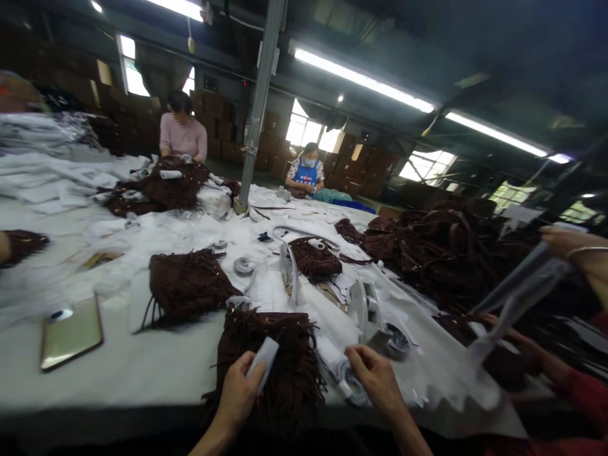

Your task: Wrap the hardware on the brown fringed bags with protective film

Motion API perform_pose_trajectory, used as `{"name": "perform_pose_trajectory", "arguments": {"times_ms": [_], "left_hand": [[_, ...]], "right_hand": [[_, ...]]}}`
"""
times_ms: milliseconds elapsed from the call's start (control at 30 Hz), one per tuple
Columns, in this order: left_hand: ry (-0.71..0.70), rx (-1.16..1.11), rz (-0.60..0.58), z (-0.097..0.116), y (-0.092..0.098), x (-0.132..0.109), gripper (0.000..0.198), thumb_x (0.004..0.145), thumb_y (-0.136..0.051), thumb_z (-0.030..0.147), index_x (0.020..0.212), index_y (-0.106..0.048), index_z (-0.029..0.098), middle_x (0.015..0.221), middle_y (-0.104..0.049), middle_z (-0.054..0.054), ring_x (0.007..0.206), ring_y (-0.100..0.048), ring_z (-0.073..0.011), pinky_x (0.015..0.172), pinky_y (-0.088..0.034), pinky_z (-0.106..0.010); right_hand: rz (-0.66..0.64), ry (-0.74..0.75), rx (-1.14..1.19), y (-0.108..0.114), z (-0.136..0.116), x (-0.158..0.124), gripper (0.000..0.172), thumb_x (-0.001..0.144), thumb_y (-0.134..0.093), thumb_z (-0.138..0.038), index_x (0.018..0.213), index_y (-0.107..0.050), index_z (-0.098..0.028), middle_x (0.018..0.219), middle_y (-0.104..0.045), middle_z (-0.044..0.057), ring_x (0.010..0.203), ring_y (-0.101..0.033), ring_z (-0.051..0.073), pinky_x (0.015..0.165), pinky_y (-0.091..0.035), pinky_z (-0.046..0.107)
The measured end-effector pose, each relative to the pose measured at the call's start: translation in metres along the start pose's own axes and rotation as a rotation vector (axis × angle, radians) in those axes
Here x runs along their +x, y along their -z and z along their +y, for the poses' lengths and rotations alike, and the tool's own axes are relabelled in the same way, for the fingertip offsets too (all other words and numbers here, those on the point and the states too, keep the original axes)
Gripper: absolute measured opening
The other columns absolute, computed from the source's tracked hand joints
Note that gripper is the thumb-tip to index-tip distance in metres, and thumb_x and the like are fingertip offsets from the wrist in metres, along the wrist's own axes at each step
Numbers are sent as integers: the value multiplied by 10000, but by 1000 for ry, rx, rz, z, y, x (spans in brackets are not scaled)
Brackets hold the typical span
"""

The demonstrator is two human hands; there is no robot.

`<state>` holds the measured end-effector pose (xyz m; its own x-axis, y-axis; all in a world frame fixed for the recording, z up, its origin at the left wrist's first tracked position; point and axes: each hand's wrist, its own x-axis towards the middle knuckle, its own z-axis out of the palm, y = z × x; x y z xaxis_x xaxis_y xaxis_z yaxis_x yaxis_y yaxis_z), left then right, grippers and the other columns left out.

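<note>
A brown fringed bag (270, 354) lies at the table's front edge. Over its left part, my left hand (240, 386) holds a small whitish folded piece (266, 362) between thumb and fingers. To the right of the bag, my right hand (375, 380) has thumb and forefinger pinched together; anything between them is too small to make out. Just left of that hand is a rolled strap in white wrapping (351, 383). A white tape dispenser (365, 307) stands behind my right hand.
A phone (71, 332) lies at the left, near another fringed bag (190, 288). A metal post (260, 101) rises behind the table. At the right a co-worker's hands (577, 247) hold clear plastic beside a brown bag pile (427, 253). Two people sit farther back.
</note>
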<state>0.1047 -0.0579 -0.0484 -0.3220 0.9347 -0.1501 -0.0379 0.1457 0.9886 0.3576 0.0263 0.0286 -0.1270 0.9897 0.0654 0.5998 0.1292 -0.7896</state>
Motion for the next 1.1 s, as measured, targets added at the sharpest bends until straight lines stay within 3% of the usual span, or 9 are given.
{"name": "perform_pose_trajectory", "arguments": {"times_ms": [67, 167, 267, 367, 600, 733, 933, 1100], "left_hand": [[-18, 22, 23, 3, 0, 0, 331, 795, -493, 496, 697, -511, 180, 566, -444, 49, 490, -443, -113, 435, -347, -205], [-67, 87, 69, 4, -1, 0, 289, 811, -496, 432, 681, -513, 175, 590, -465, 35, 564, -458, -122, 516, -358, -213], [-114, 112, 92, 3, -2, -1, 262, 820, -493, 398, 687, -514, 173, 619, -493, 24, 613, -463, -129, 566, -358, -220], [-140, 143, 99, 2, -3, -2, 251, 831, -479, 390, 700, -512, 179, 612, -489, 28, 597, -451, -126, 563, -345, -222], [-189, 203, 105, -2, -8, -7, 264, 864, -442, 393, 696, -485, 194, 591, -499, 31, 572, -474, -122, 570, -339, -226], [-178, 171, 96, 0, -4, -7, 265, 856, -457, 389, 693, -499, 184, 601, -502, 26, 580, -476, -120, 566, -350, -225], [-37, -159, -124, -5, 9, -2, 361, 798, -539, 517, 789, -521, 157, 595, -485, 38, 486, -456, -102, 426, -367, -204], [-6, -322, -121, -14, 10, 3, 424, 750, -596, 564, 790, -531, 147, 539, -505, 45, 415, -459, -87, 369, -368, -185]], "right_hand": [[-249, 94, 129, -30, -35, -10, 351, 792, -544, -515, 703, -638, -188, 615, -581, -1, 599, -520, 155, 570, -397, 241], [-449, 193, 174, -69, -69, -21, 321, 813, -561, -474, 722, -649, -179, 656, -606, 1, 623, -530, 148, 585, -401, 229], [-437, 233, 101, -98, -75, -17, 340, 822, -537, -450, 675, -646, -163, 645, -608, 7, 627, -530, 148, 588, -388, 229], [-385, 229, -15, -116, -64, -7, 387, 818, -512, -445, 593, -618, -148, 580, -564, 2, 581, -494, 134, 546, -335, 229], [-294, 127, -173, -136, -46, 1, 501, 778, -521, -544, 455, -471, -163, 465, -380, -30, 490, -380, 96, 478, -195, 245], [-324, 36, -84, -140, -43, 5, 522, 721, -578, -570, 424, -395, -182, 452, -319, -41, 468, -304, 79, 451, -159, 243], [-443, -39, 66, -140, -37, 6, 538, 705, -554, -642, 452, -416, -188, 406, -330, -56, 416, -254, 60, 402, -148, 220], [-445, -118, 163, -145, -34, 0, 543, 698, -576, -654, 449, -442, -191, 356, -404, -36, 353, -306, 64, 370, -180, 212]]}}
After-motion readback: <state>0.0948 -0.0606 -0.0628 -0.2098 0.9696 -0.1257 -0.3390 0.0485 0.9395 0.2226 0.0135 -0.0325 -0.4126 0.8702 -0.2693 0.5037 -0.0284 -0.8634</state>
